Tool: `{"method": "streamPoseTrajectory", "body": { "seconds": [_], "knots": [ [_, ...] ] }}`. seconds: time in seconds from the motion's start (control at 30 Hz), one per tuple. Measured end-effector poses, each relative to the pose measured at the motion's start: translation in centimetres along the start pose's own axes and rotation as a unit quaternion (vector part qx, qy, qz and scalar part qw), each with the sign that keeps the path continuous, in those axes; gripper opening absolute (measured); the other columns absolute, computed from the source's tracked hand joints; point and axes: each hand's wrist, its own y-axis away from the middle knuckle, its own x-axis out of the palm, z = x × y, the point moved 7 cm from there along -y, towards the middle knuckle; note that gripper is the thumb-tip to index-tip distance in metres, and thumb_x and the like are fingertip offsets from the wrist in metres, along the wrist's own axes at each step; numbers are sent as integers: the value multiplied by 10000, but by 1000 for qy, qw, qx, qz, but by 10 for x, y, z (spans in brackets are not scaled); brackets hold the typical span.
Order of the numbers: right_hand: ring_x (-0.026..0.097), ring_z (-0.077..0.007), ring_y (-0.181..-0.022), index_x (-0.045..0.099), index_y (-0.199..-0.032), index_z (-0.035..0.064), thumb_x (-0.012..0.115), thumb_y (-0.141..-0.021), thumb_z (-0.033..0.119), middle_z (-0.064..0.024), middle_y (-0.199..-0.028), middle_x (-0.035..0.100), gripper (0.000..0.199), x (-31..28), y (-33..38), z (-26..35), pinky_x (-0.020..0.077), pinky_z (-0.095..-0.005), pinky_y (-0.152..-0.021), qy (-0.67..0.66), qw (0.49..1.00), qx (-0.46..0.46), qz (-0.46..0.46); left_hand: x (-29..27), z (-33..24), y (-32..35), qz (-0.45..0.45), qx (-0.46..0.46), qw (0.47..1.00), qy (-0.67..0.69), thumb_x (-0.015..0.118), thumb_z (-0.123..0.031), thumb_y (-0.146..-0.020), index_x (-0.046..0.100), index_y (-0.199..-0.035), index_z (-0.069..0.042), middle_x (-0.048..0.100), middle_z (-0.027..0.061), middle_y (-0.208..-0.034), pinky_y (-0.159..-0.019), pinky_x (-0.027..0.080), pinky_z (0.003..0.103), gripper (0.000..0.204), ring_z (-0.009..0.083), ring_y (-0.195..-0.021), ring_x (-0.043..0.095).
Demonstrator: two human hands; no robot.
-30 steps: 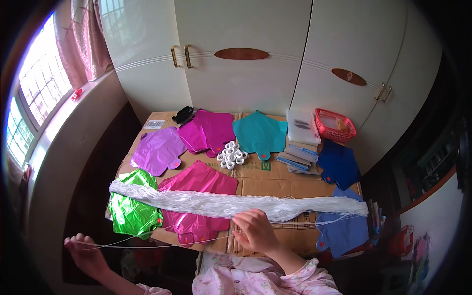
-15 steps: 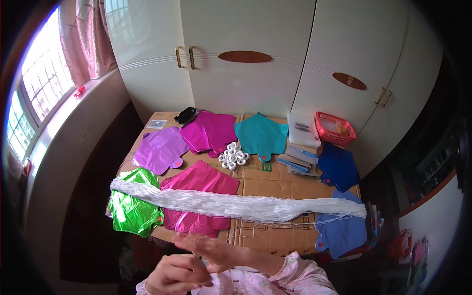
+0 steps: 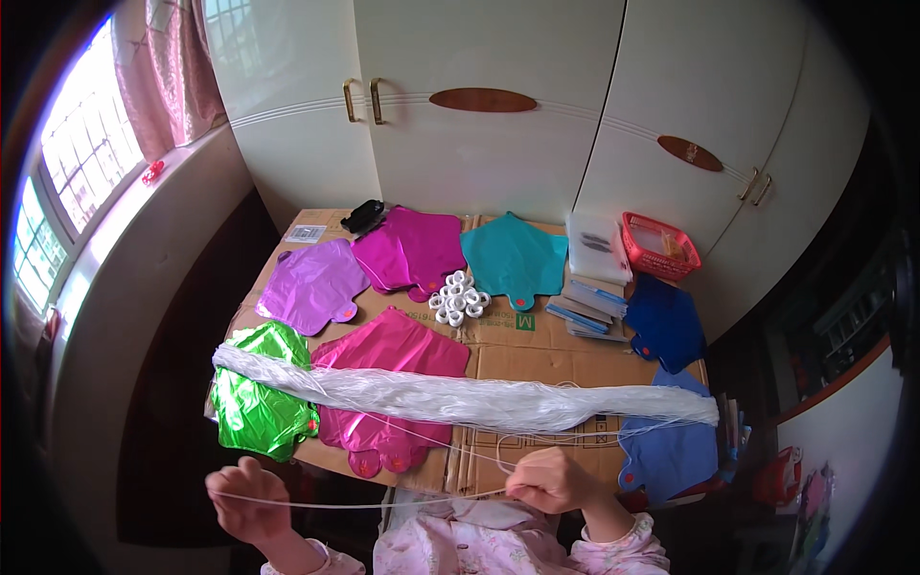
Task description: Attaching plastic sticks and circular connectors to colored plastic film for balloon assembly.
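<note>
A thin white string runs nearly straight between my two hands, in front of the table's near edge. My left hand is closed on one part of it, off the front left corner. My right hand pinches the string over the near edge, and a small loop stands up beside its fingers. From there a strand trails back over the pink foil balloon to the long bundle of white strings. That bundle lies across the table, over a green foil balloon at left and a light-blue one at right.
Flattened cardboard covers the table. Further back lie purple, magenta, teal and dark blue flat balloons. White rings are heaped mid-table. Packets and a red basket are at the back right.
My hands were close together at the lower middle. They have moved apart, left hand leftward and right hand rightward, with string now stretched between them.
</note>
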Motion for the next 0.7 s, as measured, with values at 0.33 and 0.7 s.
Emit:
{"method": "streamPoseTrajectory", "body": {
  "seconds": [0.33, 0.7],
  "knots": [
    [550, -144, -491, 641, -744, 50, 659, -767, 114, -48, -639, 609, 70, -45, 68, -33, 421, -275, -465, 51, 976, 208, -29, -99, -73, -18, -141, 85, 984, 73, 449, -139, -952, 490, -857, -18, 328, -5, -603, -481, 288, 190, 159, 73, -584, 294],
    [550, -202, -701, 648, -868, 60, 609, -778, 26, -49, -783, 574, 104, -53, 1, 79, 451, -414, -766, -123, 983, -120, -65, 39, 54, -2, 243, -145, 781, -556, 765, -40, -517, 715, -793, -97, 521, 36, -698, -552, 388, 284, 287, 176, -641, 520]
  ]
}}
